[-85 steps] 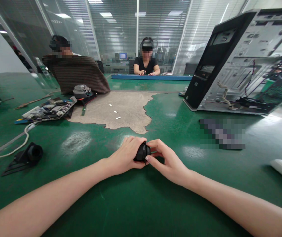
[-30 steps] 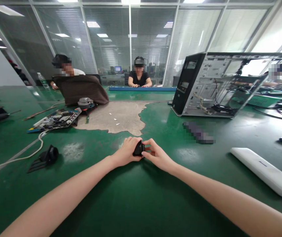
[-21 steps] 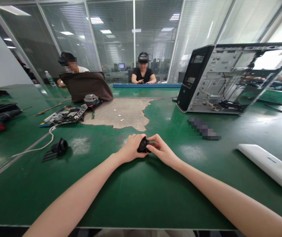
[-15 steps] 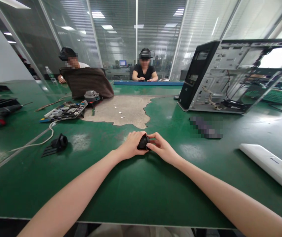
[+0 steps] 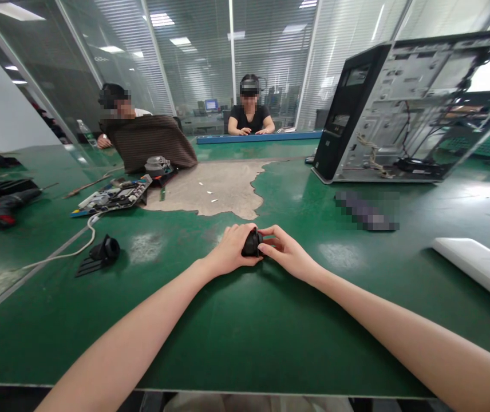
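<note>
Between my two hands, low over the green table, is a small black rounded part (image 5: 251, 244); its exact kind does not show. My left hand (image 5: 232, 247) wraps round it from the left, covering its far and left sides. From the right, my right hand (image 5: 285, 252) pinches its edge with thumb and fingers. Left of my arms lies a black part with a round socket and a slatted flap (image 5: 104, 249). Where the two hands meet, some fingertips are hidden.
An opened computer tower (image 5: 356, 126) stands at the right. A white flat case (image 5: 481, 269) lies near the right edge. A circuit board (image 5: 114, 195), a white cable (image 5: 73, 250) and a power drill (image 5: 2, 209) are at the left. Two people sit across the table (image 5: 210, 343).
The view has shifted and tilted slightly. Both hands stay on the black part, in nearly the same grip. Across the table, the person's hands have moved a little.
</note>
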Demonstrator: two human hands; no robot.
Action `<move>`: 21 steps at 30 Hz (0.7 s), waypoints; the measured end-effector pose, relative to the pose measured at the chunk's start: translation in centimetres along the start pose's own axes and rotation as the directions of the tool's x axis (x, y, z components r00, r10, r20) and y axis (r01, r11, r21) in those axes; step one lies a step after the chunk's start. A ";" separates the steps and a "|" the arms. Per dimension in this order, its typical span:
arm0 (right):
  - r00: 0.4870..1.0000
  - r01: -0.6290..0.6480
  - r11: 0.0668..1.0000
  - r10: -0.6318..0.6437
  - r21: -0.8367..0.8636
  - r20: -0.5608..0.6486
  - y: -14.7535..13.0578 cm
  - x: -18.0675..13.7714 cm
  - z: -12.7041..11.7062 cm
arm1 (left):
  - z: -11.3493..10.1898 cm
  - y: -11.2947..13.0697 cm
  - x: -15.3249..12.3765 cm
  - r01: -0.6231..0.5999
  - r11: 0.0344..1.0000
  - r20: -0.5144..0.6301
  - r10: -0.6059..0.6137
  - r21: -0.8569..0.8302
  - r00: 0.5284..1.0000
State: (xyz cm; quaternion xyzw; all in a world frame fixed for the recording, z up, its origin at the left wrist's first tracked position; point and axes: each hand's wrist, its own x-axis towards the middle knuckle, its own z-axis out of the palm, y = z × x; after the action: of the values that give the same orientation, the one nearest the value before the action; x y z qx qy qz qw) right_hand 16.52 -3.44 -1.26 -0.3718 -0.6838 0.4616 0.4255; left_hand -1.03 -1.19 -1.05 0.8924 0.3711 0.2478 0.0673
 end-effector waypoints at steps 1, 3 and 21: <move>1.000 0.017 1.000 -0.017 0.008 0.026 0.0 -0.1 -0.1 | 0.0 0.0 0.0 0.004 1.000 0.003 -0.004 -0.002 1.000; 0.997 0.041 0.999 -0.043 0.032 0.058 0.1 -0.2 -0.3 | 0.0 0.0 0.0 0.012 1.000 0.007 -0.012 -0.007 1.000; 0.997 0.012 0.998 -0.017 0.068 0.076 -0.2 -0.1 -0.5 | 0.0 0.1 0.1 0.021 1.000 0.010 -0.021 -0.023 1.000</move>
State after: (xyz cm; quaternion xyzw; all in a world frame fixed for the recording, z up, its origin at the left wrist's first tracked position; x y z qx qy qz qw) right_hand 16.98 -3.42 -0.95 -0.3343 -0.6862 0.4955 0.4146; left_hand -0.91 -1.22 -0.93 0.8888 0.3771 0.2469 0.0822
